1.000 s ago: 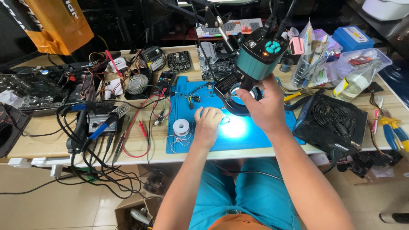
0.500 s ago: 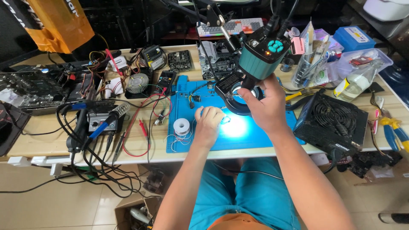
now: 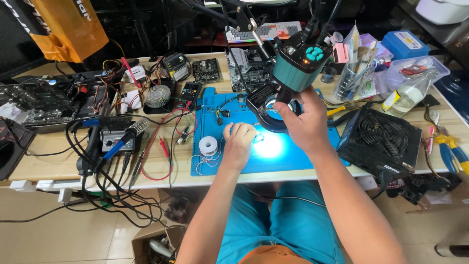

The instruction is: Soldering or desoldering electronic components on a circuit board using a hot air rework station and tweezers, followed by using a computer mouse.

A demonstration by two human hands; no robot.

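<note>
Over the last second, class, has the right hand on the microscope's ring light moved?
No. The right hand still grips the ring light at the same spot above the blue mat, level with the solder spool.

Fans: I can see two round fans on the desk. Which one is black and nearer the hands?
The black fan inside the boxy power supply, beside the right hand. The other, the small silver fan, sits far left among wires.

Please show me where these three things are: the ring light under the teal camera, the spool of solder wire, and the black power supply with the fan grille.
ring light [image 3: 267, 113]: head view, on its black left rim.
spool of solder wire [image 3: 209, 145]: head view, on the spool's top.
black power supply [image 3: 383, 138]: head view, on the fan grille.
</note>
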